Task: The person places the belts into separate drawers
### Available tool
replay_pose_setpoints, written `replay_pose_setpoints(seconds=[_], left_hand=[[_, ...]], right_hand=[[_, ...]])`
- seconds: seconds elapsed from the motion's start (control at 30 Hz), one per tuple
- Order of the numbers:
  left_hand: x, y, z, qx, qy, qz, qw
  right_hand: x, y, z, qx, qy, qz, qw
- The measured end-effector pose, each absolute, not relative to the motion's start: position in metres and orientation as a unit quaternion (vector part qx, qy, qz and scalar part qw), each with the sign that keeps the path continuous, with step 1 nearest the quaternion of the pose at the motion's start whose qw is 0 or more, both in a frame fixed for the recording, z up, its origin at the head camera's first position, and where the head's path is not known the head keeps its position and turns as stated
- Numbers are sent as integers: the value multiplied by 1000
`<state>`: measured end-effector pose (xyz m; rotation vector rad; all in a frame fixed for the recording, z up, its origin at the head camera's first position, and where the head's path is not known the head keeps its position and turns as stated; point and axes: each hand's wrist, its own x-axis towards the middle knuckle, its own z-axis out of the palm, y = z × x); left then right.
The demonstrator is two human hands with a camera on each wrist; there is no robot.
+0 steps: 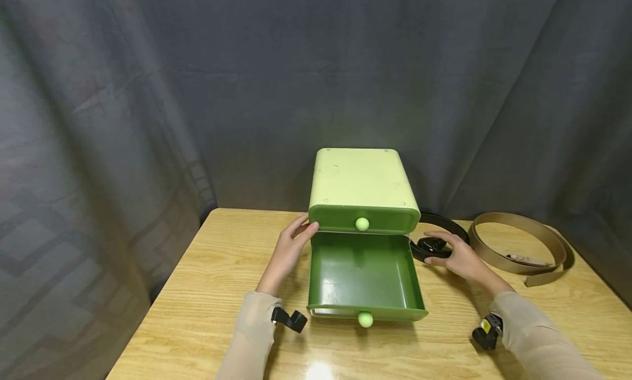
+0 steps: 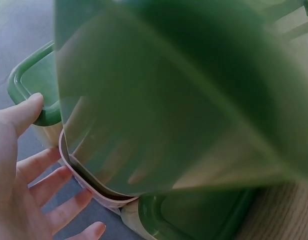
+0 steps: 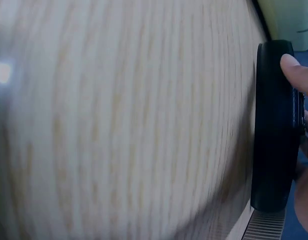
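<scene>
My left hand (image 1: 288,252) rests open against the drawer box (image 1: 362,189). My right hand (image 1: 456,255) curls around the black belt (image 1: 434,246)'s coil. It looks limp and light, so gripping the whole roll suits best.

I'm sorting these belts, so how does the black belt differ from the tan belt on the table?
The black belt lies beside the green drawer box, under the right hand; the tan belt lies farther right, untouched. The black belt's loop looks smaller and is partly hidden by the box, while the tan belt's loop is wider and fully in view. Both are coiled on the wooden table.
</scene>
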<state>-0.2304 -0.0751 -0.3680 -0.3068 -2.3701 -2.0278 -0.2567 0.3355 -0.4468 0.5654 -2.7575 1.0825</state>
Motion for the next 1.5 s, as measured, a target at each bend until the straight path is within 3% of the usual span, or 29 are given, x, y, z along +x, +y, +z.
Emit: replay_pose_setpoints(seconds=[0.53,1.27,1.5], left_hand=[[-251,-76,-404,-99,-745,-659,20],[-228,-73,-367,-100,-755,-648,6],[-230,-74,-369,-98,-756,-648,5]], right_hand=[[-258,337,-452,152,-932,325,53],[-240,337,-442,102,-954,270,78],[-230,338,-435,87,-940,307,120]])
